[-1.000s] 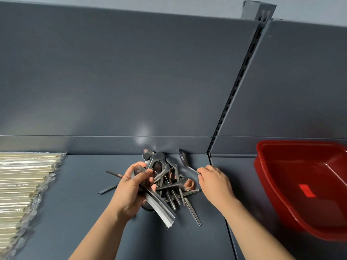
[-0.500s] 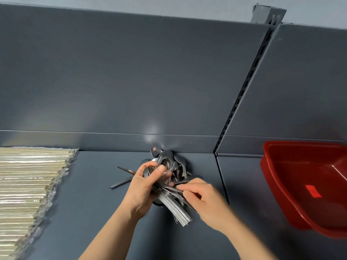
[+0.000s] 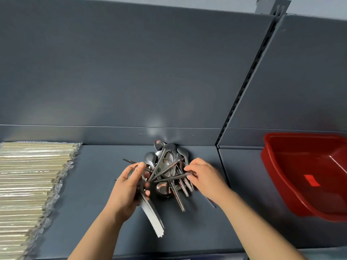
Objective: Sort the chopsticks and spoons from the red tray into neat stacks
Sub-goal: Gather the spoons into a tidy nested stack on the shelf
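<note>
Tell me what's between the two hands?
In the head view, a messy pile of loose spoons lies between the left hand, gripping stacked spoons, and the right hand, pinching one spoon.

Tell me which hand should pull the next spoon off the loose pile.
Right, probably. The right hand pinches a spoon handle lying in the loose pile. The left hand is full, gripping the nested spoon stack.

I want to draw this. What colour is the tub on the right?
Red. The tray shows best in the head view, the only one here.
</note>
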`<state>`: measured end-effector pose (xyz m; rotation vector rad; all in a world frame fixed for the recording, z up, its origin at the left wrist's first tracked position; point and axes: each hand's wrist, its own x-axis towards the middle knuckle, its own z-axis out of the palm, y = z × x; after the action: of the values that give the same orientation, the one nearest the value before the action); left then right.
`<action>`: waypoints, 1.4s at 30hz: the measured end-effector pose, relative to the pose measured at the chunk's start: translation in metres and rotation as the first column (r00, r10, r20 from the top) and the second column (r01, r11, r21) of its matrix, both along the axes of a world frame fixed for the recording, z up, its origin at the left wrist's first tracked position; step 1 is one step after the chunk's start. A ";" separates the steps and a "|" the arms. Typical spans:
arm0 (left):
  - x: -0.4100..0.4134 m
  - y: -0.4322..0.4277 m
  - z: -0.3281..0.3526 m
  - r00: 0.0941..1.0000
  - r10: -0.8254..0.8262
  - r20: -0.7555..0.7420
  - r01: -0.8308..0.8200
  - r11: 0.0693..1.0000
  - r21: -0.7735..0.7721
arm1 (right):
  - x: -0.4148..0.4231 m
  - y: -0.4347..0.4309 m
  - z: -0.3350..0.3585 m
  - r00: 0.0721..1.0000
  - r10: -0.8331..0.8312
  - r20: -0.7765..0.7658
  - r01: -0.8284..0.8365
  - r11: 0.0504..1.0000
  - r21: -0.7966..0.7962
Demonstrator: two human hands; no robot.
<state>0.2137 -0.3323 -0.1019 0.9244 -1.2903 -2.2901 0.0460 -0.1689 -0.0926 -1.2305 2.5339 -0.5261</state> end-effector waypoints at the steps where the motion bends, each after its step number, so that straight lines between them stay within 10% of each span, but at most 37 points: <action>1: 0.002 -0.001 0.000 1.000 -0.007 0.010 0.007 1.000 -0.007 | -0.001 -0.003 0.001 1.000 0.003 0.009 -0.003 1.000 0.020; 25: -0.012 -0.006 0.014 0.999 -0.020 -0.035 0.022 0.998 0.067 | -0.041 -0.009 -0.003 0.999 -0.052 -0.005 0.052 0.997 -0.058; 34: -0.019 -0.014 0.007 1.000 0.011 -0.016 -0.010 0.996 0.086 | -0.028 -0.020 -0.023 0.922 -0.336 0.192 0.380 0.879 -0.287; 42: -0.024 -0.015 0.007 1.000 0.004 -0.022 -0.002 0.996 0.092 | -0.020 -0.031 -0.020 0.926 -0.362 0.111 0.373 0.922 -0.101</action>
<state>0.1898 -0.3470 -0.0952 0.9269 -1.1818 -2.3686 0.0263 -0.1996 -0.1124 -0.7395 2.6979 -0.8089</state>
